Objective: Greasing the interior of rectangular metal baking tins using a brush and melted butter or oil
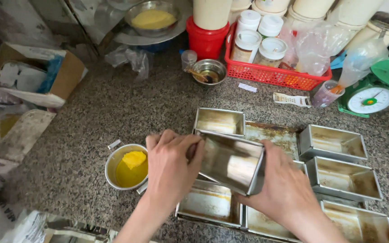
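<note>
1. Speckled granite worktop (pixel 91 117) carries loaf tins and a pot of yellow fat (pixel 127 166).
2. Right hand (pixel 284 189) grips the tilted loaf tin (pixel 230 162); left hand (pixel 172 166) closes at its rim.
3. Best greased evenly into corners, tin held steady.

So from my view through the head cam, all I get of the body is two bare forearms and hands. The left hand (pixel 171 167) and right hand (pixel 284 191) both come up from the bottom edge. No sleeves reach into view, no gloves, no watch or rings that I can spot. Fingernails look short and plain. That's all I can see.
</note>
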